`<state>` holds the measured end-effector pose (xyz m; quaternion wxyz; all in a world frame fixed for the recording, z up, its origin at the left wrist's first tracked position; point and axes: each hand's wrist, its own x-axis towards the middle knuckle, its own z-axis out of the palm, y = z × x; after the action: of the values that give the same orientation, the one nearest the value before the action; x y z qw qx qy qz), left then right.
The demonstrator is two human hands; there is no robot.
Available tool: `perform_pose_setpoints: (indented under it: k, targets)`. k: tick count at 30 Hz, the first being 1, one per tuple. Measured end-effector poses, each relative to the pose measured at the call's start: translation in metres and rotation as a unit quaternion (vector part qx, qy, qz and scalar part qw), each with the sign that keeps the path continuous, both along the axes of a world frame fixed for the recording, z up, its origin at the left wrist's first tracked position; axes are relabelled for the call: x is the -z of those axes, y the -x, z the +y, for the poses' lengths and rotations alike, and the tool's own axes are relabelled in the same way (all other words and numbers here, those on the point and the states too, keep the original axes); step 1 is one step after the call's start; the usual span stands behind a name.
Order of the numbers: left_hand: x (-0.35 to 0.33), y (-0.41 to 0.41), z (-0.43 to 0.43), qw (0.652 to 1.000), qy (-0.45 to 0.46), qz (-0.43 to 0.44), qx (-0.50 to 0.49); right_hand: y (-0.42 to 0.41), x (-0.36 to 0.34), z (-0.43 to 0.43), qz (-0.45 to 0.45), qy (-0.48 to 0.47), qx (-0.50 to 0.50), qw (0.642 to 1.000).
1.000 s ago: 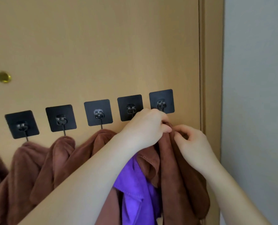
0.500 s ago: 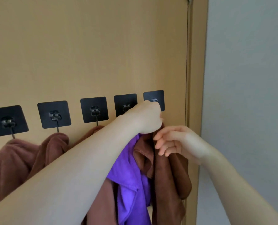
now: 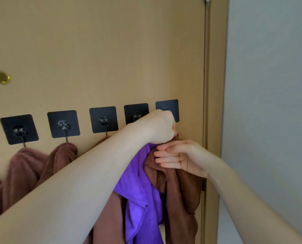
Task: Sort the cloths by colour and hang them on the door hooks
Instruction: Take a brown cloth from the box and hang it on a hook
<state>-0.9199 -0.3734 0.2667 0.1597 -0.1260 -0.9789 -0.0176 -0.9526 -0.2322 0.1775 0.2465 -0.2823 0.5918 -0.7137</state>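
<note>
**Left hand clenched, right hand curled**

Curled into a fist, the left hand grips the top of a purple microfibre cloth, which hangs from beneath it. The fist is just below the rightmost black square adhesive hook on the tan wooden door. A dark brown terry cloth hangs right of the purple one, its top edge at the knuckles. The right hand, fingers curled, rests against this brown cloth; whether it pinches the fabric cannot be told. Further left, more brown cloths hang from hooks. A round brass knob sits far left.
</note>
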Motion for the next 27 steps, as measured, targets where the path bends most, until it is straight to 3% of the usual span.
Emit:
perform_pose_setpoints:
  k: [15,27]
  targets:
    - [0.015,-0.007,0.0,0.996,-0.075,0.04,0.015,0.006,0.038,0.0,-0.031,-0.013,-0.002,0.999]
    - [0.026,-0.007,0.003,0.996,-0.047,0.069,-0.02,0.006,0.063,0.002,-0.028,-0.023,0.011,0.999]
